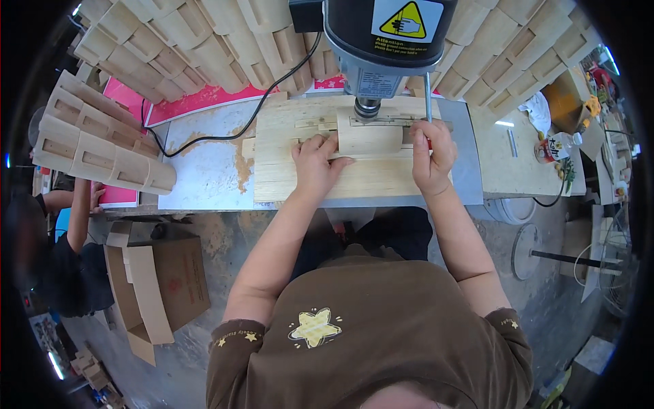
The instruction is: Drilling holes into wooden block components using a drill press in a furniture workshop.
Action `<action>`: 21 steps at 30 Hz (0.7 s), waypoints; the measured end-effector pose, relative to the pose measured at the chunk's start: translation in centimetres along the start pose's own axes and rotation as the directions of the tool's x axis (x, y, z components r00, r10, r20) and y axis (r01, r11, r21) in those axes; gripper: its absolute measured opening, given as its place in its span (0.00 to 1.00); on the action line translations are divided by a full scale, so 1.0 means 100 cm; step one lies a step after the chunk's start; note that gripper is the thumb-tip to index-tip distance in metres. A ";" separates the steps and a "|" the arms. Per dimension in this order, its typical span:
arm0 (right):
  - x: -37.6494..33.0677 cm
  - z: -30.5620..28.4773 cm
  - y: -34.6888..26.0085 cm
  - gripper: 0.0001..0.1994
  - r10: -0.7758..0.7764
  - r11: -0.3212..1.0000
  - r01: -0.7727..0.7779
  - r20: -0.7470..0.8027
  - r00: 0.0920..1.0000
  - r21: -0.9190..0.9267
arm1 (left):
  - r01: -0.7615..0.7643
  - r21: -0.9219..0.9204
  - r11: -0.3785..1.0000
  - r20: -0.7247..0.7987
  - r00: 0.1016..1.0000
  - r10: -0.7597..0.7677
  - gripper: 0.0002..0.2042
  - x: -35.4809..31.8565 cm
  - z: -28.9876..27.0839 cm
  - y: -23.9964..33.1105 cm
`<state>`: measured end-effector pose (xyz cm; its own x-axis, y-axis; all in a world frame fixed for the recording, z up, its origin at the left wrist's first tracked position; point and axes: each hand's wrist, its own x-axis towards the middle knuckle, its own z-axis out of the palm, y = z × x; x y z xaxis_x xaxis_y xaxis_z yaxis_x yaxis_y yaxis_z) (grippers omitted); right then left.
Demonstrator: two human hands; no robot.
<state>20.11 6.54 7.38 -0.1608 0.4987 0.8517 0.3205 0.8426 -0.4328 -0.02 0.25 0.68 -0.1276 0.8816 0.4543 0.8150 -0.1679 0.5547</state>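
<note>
A pale wooden piece with a curved surface [371, 141] lies on a flat wooden board [272, 180] under the chuck [366, 108] of a drill press [373, 78]. My left hand [316, 163] grips the left end of this piece, fingers bent at its edge and thumb along its near side. The fingers of my right hand [434, 158] are closed round the lower end of a thin metal rod [428, 95], which looks like the press's lever. A bit of red shows between those fingers. Narrow wood strips [317, 124] lie behind my left hand. The chuck hides where any bit meets the wood.
Stacked wooden pieces with rectangular recesses [184, 51] crowd the back; another stack [102, 153] stands left. A black cable [272, 88] crosses the table. A plastic bottle [555, 146] sits right. An open cardboard box [163, 279] is on the floor, near another person [78, 252].
</note>
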 end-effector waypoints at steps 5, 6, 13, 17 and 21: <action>0.012 -0.016 -0.010 0.06 -0.036 0.999 0.038 0.065 0.997 -0.027 | -0.015 0.050 0.999 -0.043 0.999 0.017 0.23 -0.005 0.005 -0.010; 0.020 -0.024 -0.015 0.05 0.002 1.000 -0.002 0.015 1.000 -0.014 | -0.026 0.052 0.998 -0.065 0.997 0.029 0.25 -0.005 0.007 -0.009; 0.167 -0.023 -0.023 0.14 0.240 0.969 -0.241 -0.019 0.970 -0.048 | 0.055 -0.045 0.997 -0.011 0.998 -0.056 0.26 -0.005 0.000 -0.003; 0.195 -0.004 0.018 0.17 0.284 0.958 -0.285 0.036 0.958 0.027 | 0.119 -0.145 0.982 0.013 0.993 -0.118 0.27 -0.003 0.004 -0.006; 0.172 -0.012 0.013 0.18 0.443 0.889 -0.452 0.115 0.889 0.076 | 0.145 -0.196 0.970 -0.008 0.989 -0.150 0.28 -0.004 0.008 -0.004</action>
<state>18.88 15.99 21.85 -0.1088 0.8400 0.5316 0.2868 0.5385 -0.7923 0.14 0.29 -0.27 -0.2528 0.8932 0.3717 0.6608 -0.1212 0.7407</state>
